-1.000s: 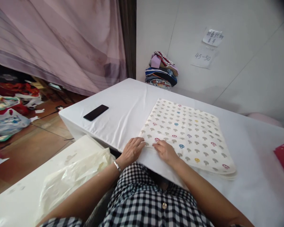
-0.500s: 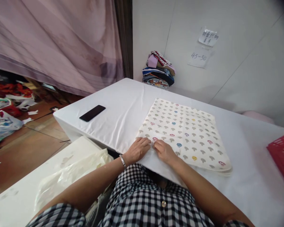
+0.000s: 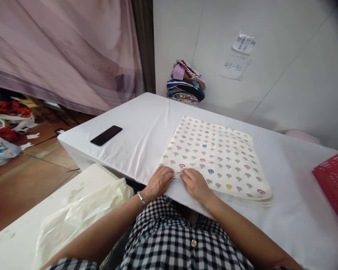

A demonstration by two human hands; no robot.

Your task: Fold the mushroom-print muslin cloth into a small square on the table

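A folded cream cloth printed with small grey, red, blue and yellow mushrooms lies flat on the white-covered table. Several layers show along its near edge. My left hand has its fingers curled over that edge, towards the cloth's near left corner. Close beside it, my right hand pinches the same edge, and the layers show in the small gap between the hands. Both thumbs are mostly hidden.
A black phone rests on the table's left part. A red plastic basket stands at the right edge. Folded clothes are piled by the wall. At lower left, a clear plastic bag lies on a white surface.
My fingers have closed further over the cloth's near edge, and its layers now show between my hands. The whole view has shifted slightly; the cloth lies much as before.
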